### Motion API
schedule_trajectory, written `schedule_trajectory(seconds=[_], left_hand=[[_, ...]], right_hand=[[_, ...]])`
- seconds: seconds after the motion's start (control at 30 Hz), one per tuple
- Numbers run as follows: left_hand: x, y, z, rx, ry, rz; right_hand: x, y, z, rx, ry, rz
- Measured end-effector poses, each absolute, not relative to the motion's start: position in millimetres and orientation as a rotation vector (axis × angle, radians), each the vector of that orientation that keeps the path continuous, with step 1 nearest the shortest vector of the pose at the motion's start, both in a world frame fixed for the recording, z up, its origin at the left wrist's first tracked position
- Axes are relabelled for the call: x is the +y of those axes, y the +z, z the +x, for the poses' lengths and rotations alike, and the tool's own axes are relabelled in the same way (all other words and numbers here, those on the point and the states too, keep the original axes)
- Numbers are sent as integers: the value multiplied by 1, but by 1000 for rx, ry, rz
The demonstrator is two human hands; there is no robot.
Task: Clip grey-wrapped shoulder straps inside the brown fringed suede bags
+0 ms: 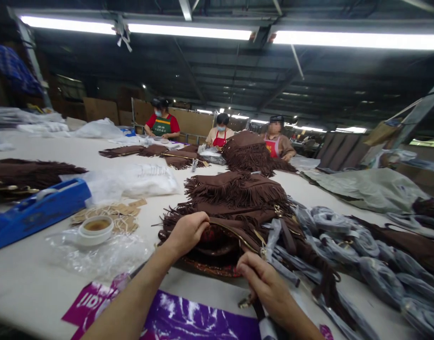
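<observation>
A long white worktable (18, 288) runs to the far end, where three co-workers (220, 132) sit. Bare surface lies open to the left front and down the middle. The right side is crowded with plastic-wrapped straps (344, 245) reaching to the table edge. A stack of fringed bags (238, 189) rises just behind the brown fringed bag (217, 248), which lies at the near edge with its gold zip open and a patterned lining showing. The left hand (186, 231) is curled tight over the far rim, and the right hand (264, 281) pinches the near rim. A blue tape dispenser (32, 212) and a small white cup (95, 226) sit well to the left.
</observation>
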State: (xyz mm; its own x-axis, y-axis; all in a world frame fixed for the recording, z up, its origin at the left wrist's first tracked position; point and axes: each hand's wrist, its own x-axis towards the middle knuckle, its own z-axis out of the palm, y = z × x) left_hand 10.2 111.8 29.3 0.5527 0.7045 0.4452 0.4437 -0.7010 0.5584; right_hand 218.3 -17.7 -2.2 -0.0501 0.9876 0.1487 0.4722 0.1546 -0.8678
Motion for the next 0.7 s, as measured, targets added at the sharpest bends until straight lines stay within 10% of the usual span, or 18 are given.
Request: schedule_trajectory(seconds=[0.33,0.7], left_hand=[[59,17,55,718,350,2604],[81,-8,94,611,468,2448]], right_hand=[[-19,21,233,-1407,1160,-1334],[-16,15,252,-1416,1195,-1360]])
